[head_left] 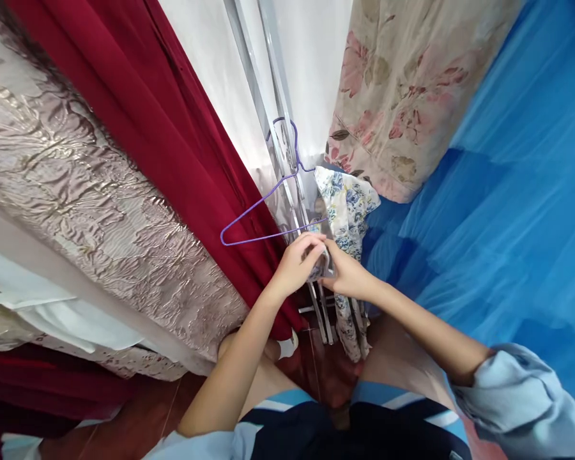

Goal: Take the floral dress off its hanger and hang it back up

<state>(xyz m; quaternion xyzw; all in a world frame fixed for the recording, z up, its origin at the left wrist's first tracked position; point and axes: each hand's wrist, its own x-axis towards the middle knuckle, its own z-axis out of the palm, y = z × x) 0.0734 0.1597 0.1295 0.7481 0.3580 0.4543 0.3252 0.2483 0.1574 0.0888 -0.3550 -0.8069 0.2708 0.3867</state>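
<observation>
A purple hanger (256, 206) hooks onto a metal rack post, its left arm bare. From its right side hangs a white garment with blue floral print (347, 207), reaching down near the floor. Just below the hanger's bottom bar, my left hand (299, 262) is closed, thumb and fingers pinched on an edge of cloth that appears to belong to this garment. My right hand (347, 271) curls around the same bunched part from the other side, close to the left fingertips. A pale, partly see-through bit between the hands is too blurred to name.
Metal rack posts (263, 70) stand upright in the middle. A dark red cloth (172, 128) and a shiny embossed pink fabric (91, 191) hang at left. On the right are a pink-flowered beige fabric (402, 96) and blue tulle (517, 211). Reddish floor tiles (311, 370) lie below.
</observation>
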